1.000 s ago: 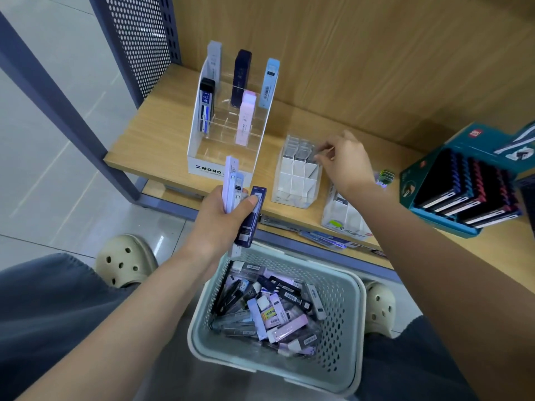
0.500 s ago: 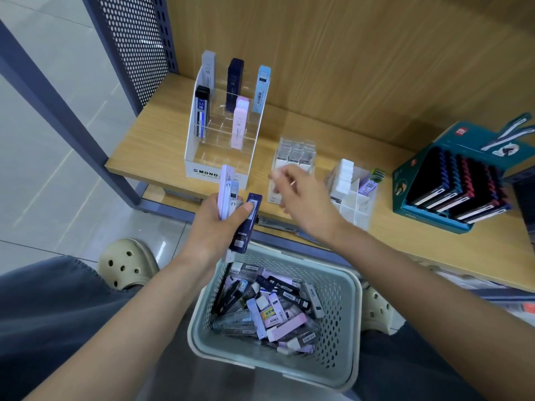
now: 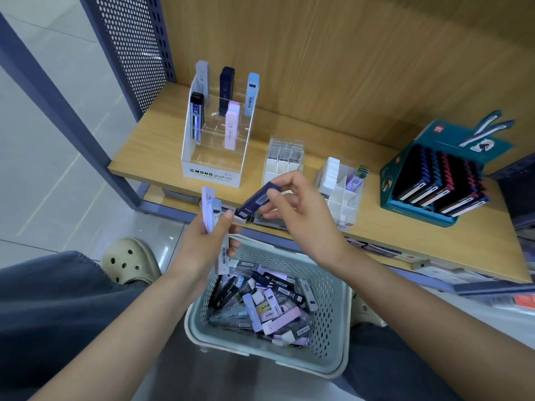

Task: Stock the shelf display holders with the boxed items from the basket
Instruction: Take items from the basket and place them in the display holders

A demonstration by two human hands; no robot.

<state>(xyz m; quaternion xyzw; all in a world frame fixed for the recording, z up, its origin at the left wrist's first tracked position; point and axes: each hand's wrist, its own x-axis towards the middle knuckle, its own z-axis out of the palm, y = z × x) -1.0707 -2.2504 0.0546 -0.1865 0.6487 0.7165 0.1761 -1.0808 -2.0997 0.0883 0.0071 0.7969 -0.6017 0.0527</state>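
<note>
Navy box [image 3: 252, 203] pinched by right hand [image 3: 302, 217]; left hand [image 3: 202, 246] grips pale boxes [image 3: 209, 210], seemingly three, above basket [image 3: 330, 309].

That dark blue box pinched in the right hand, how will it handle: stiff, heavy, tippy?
Probably stiff: the dark blue box looks straight while the right hand pinches its upper end. Likely light, since a fingertip pinch seems enough. Being slim and tall, it may tip if stood outside the display holder.

Pale glossy floor tiles [image 3: 43, 169] at nine o'clock, perforated grey-blue side panel [image 3: 139, 47] at eleven, wood-grain back panel [image 3: 347, 53] at twelve, wooden shelf [image 3: 150, 146] beneath.
</note>
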